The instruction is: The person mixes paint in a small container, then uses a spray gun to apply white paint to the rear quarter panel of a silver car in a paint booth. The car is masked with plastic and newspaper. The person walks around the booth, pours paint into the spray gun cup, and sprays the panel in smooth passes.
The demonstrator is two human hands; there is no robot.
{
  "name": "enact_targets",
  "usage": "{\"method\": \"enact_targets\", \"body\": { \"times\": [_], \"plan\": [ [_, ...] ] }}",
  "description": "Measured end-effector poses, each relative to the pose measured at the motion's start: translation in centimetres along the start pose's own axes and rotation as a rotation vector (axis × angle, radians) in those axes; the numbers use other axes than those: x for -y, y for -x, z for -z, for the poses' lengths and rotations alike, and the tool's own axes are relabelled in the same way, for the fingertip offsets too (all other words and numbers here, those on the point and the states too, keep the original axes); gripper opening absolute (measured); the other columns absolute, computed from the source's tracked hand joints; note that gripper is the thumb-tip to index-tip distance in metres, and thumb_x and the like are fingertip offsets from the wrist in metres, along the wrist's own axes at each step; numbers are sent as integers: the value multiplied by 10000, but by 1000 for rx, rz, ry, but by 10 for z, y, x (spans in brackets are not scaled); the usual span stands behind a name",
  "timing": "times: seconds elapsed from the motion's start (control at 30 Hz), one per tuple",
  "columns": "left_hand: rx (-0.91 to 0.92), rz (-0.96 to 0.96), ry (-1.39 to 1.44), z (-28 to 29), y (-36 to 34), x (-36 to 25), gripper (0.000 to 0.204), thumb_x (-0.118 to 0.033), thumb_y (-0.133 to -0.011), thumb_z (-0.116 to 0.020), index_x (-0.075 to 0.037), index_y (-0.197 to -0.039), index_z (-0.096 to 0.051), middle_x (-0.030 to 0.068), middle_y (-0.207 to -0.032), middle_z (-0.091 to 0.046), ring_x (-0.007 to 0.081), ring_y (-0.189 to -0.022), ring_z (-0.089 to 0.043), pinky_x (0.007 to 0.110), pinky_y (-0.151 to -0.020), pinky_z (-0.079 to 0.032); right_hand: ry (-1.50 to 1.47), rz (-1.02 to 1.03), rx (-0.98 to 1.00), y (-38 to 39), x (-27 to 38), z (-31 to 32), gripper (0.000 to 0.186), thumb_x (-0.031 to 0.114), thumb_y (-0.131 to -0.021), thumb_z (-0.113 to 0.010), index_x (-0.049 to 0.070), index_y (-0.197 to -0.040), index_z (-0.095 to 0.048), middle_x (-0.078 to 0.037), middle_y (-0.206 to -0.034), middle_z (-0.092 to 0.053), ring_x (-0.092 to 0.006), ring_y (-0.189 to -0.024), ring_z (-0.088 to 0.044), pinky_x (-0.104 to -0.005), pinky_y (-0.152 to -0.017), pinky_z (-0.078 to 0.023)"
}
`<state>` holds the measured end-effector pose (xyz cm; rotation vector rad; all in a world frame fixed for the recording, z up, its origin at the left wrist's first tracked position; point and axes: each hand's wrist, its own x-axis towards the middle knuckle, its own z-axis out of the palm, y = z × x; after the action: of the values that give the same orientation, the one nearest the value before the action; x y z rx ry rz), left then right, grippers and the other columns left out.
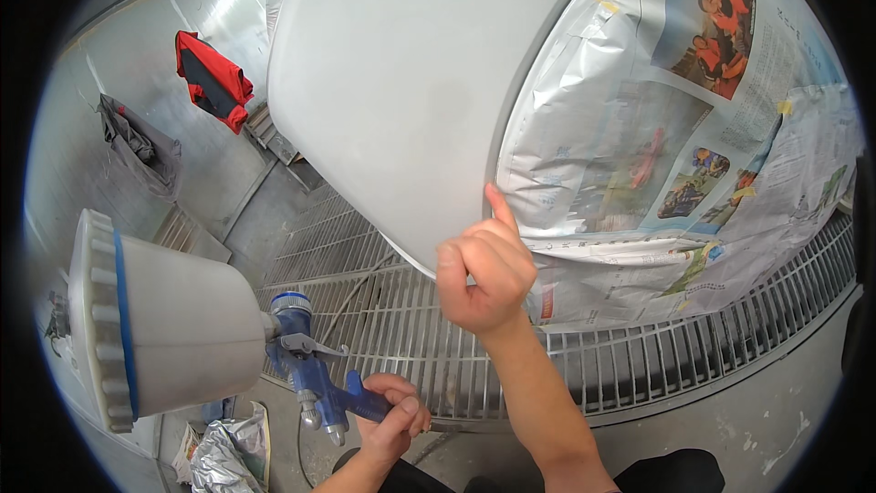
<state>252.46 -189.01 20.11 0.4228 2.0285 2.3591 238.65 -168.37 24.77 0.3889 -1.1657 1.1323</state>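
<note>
My left hand (394, 415) is wrapped round the handle of a blue spray gun (319, 374), which lies tipped on its side at the lower left. Its large whitish paint cup (187, 324), with a ribbed lid and a blue ring, points left. My right hand (488, 274) is curled in a fist with nothing in it. One finger stretches out, its tip at the edge of a smooth light-grey car body panel (392, 82). Newspaper masking (630, 164), fixed with bits of yellow tape, covers the area right of that edge.
Metal floor grating (356, 310) runs under the panel. On the left wall hang a red and black garment (214, 82) and a grey garment (141, 151). Crumpled silvery sheeting and paper (228, 456) lie at the lower left, near a thin hose (303, 461).
</note>
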Motion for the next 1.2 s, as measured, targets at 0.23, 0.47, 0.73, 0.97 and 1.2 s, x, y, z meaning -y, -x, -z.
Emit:
{"method": "enact_targets", "body": {
  "times": [0.23, 0.47, 0.73, 0.97, 1.2],
  "plan": [
    [-4, -4, 5, 1, 1, 0, 250, -94, -940, -680, -45, -1141, -540, 23, -589, -399, 160, -456, -445, 376, -485, -475, 8, 7, 0, -1, 0, 0, 194, 12, -803, -681, 61, -635, -597, -43, -568, -495, -227, -554, -510, -627, -1117, -490],
    [7, -8, 6, 2, 0, 0, 258, -91, -940, -682, -42, -1148, -538, 22, -600, -405, 158, -456, -439, 376, -486, -477, 40, 32, -49, 4, 3, 5, 134, 28, -802, -686, 72, -688, -631, -38, -613, -545, -244, -584, -532, -499, -880, -561],
    [-10, -11, 4, 4, 1, 2, 261, -92, -938, -684, -43, -1147, -536, 23, -589, -401, 160, -457, -444, 377, -488, -485, 3, -74, -96, 13, 12, 17, 115, 62, -809, -699, 78, -708, -645, -28, -612, -549, -247, -571, -530, -377, -569, -425],
    [-11, 4, 19, 6, 1, 2, 255, -82, -932, -680, -41, -1139, -538, 21, -585, -396, 159, -453, -442, 376, -484, -486, -21, 63, 38, 1, 7, 13, 99, 78, -762, -708, 77, -686, -644, -22, -586, -528, -214, -522, -473, -534, -976, -559],
    [-11, -1, 37, 6, -1, 5, 238, -80, -932, -680, -44, -1128, -550, 14, -584, -382, 159, -452, -444, 377, -482, -485, -70, 49, 40, -6, -1, 0, 115, 91, -765, -692, 74, -661, -646, -22, -578, -526, -217, -535, -476, -679, -1204, -372]
  ]
}}
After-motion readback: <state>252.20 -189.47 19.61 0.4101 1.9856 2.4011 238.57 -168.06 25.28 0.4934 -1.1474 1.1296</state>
